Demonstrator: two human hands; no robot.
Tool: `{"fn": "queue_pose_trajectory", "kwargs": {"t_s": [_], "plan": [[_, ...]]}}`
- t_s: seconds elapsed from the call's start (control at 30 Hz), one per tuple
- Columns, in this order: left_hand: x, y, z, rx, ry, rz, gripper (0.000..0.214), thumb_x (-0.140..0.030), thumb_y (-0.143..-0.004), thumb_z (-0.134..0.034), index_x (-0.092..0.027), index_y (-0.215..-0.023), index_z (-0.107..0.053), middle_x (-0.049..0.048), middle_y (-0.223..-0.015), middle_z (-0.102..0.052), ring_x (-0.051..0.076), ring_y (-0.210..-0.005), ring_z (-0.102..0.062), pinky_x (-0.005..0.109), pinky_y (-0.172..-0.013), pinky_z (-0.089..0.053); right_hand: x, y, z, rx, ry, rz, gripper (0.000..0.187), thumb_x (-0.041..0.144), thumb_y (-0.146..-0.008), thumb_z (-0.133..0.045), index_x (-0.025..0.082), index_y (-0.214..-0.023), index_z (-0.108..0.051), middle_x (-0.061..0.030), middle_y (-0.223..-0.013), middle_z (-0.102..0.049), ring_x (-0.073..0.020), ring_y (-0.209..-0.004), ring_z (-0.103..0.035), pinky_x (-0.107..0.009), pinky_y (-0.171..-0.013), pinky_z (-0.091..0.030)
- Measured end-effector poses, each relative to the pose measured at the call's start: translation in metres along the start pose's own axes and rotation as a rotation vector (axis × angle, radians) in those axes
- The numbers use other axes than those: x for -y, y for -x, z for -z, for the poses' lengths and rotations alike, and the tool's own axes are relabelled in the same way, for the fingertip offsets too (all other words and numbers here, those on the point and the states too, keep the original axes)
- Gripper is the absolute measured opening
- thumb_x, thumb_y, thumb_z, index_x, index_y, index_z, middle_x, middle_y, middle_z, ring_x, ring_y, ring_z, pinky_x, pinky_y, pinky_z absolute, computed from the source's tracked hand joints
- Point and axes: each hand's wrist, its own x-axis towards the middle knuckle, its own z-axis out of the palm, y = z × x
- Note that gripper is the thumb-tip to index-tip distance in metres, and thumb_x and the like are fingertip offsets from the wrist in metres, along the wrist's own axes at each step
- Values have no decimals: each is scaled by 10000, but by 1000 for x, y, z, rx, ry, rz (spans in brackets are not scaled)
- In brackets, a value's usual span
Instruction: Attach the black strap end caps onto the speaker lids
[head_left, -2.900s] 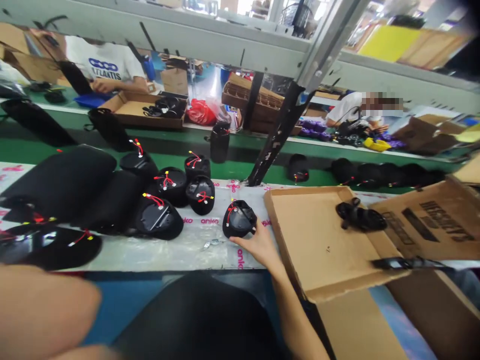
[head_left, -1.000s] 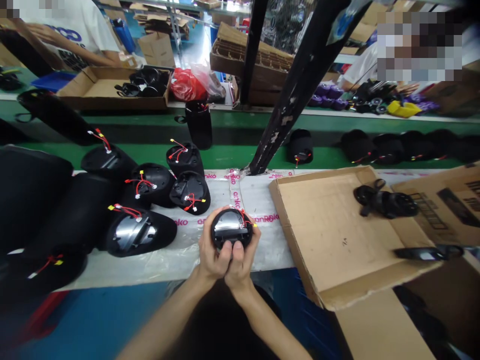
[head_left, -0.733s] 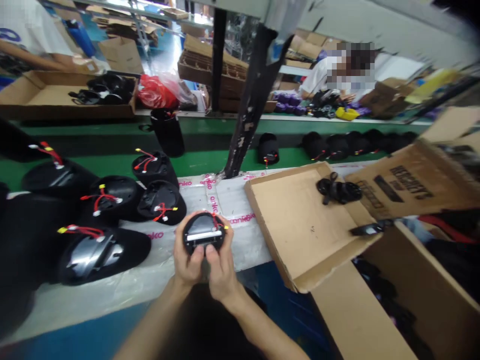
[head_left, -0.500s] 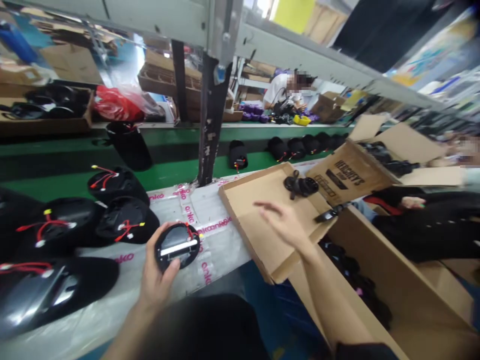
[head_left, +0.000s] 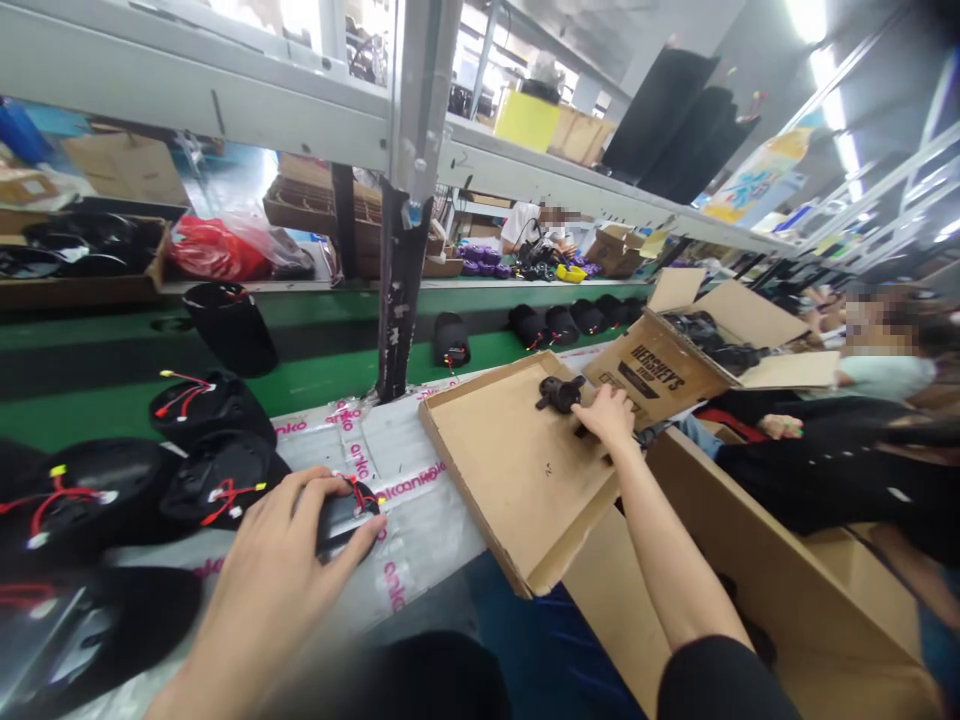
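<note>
Left hand (head_left: 274, 565), lower left of frame: grip curled over a round black part (head_left: 341, 512), fingers across its top, thumb pressed to its near edge. The part sits on the table (head_left: 450, 520) under the fingertips, mostly hidden. Its red wires (head_left: 360, 492) poke out at the far side.

Right hand (head_left: 609, 415), centre right: stretched to the far corner of the flat cardboard tray (head_left: 495, 480). A small black piece (head_left: 556, 393) lies in that corner, just left of the fingertips, touching or nearly so. The fingers are bent; cannot tell whether the grip has closed on it.

Nearby: more black shells (head_left: 217, 478) with red wires, left of the round part, close but apart. Printed box (head_left: 660, 372) just right of the right hand.

Risks (judgement):
- The left grip is one-handed. The part could skid on the slick plastic sheet (head_left: 390, 445), or a wire could get pinched under the thumb.
- The tray appears to overhang the table edge. Forearm weight on its near side could tip it and send the small piece sliding.
</note>
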Motion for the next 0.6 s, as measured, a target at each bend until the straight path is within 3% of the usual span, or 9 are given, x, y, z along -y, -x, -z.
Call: {"fn": "queue_pose_trajectory", "kwargs": {"t_s": [0.23,0.37,0.43,0.5,0.6], "plan": [[-8,-9,-5,-113,28,-92,455,-665,-1047,-591,-226,-1139,-667,95,-1181,-722,312,-993,-737,466,-911,-547,-21,19,-18,115,74,-14,394,417,-1058,-720,181,-1369,-675,-114,-1391,-698,-272,-1200,-720,-497,-1019,-629],[-10,-14,-2,-127,148,-216,227,-436,-1066,-685,-216,-1121,-664,79,-1157,-753,281,-1049,-744,444,-972,-557,-22,18,-12,122,104,-80,412,432,-1066,-705,171,-1382,-666,-115,-1356,-717,-261,-1162,-740,-488,-1001,-638],[-10,-13,0,-116,218,-254,108,-289,-1063,-704,-218,-1132,-661,57,-1120,-780,247,-1064,-755,416,-1000,-561,-22,16,-3,166,112,-68,368,400,-1036,-719,121,-1275,-732,-171,-1255,-766,-297,-1109,-766,-479,-952,-636],[-10,-11,3,-124,247,-244,114,-186,-1058,-697,-219,-1161,-662,42,-1098,-801,222,-1063,-767,408,-1036,-554,-22,21,5,228,97,19,283,336,-955,-737,96,-1088,-807,-219,-1086,-811,-352,-1025,-794,-458,-878,-623],[-13,-5,8,-124,233,-215,201,-176,-1053,-711,-230,-1242,-667,46,-1153,-823,221,-1087,-782,442,-1111,-513,-20,44,12,345,20,265,188,304,-837,-727,171,-897,-845,-152,-916,-833,-349,-925,-811,-401,-837,-605]]}}
